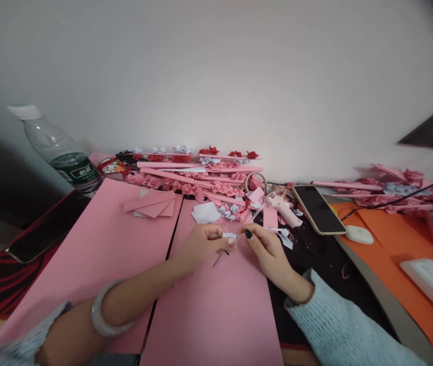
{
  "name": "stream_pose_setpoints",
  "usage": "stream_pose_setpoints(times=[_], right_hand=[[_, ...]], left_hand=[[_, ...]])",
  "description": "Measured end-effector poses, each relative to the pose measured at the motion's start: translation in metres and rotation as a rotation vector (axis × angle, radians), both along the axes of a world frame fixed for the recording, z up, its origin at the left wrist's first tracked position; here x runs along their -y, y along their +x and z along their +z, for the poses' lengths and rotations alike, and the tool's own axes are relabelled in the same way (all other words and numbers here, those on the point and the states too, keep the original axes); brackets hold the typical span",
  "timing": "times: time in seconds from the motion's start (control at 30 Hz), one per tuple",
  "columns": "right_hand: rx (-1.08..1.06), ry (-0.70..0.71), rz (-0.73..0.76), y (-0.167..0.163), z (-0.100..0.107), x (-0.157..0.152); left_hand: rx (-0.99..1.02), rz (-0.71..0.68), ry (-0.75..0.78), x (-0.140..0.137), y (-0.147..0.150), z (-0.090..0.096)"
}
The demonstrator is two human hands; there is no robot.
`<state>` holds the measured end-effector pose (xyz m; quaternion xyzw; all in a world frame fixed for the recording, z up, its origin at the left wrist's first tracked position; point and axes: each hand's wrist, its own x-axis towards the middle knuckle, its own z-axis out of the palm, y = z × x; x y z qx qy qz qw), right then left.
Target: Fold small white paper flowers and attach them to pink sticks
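A small folded piece of white paper (229, 235) is pinched between the thumb and fingers of my left hand (211, 243), above the pink sheet in the middle. Close by on the right, my right hand (265, 249) has its fingers curled together at the paper's right end; whether they touch it or hold something tiny I cannot make out. Below my left fingers a thin pale strip (218, 261) shows. Just beyond the hands lie white paper squares (205, 212) and a pink glue gun (283, 208).
Large pink sheets (125, 254) cover the desk. Pink paper flowers (186, 188) and rolled sticks lie along the wall. A plastic bottle (73, 162) stands at left. Pink slips (155, 203) lie in front of it. Rightward are a phone (318, 208), a white mouse (359, 234) and orange sheets (392, 249).
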<state>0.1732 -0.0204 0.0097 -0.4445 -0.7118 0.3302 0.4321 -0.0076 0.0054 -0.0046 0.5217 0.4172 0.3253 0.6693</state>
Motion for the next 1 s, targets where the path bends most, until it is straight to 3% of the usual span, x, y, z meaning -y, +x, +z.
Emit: stream_pose_setpoints(times=[0.2, 1.0], right_hand=[[-0.022, -0.027, 0.057, -0.0007, -0.0017, 0.0000], [-0.003, -0.062, 0.040, 0.0004, -0.0014, 0.0022]], left_hand=[[0.003, 0.020, -0.007, 0.0004, 0.0005, -0.0010], [-0.005, 0.043, -0.001, 0.0004, 0.0007, 0.0020]])
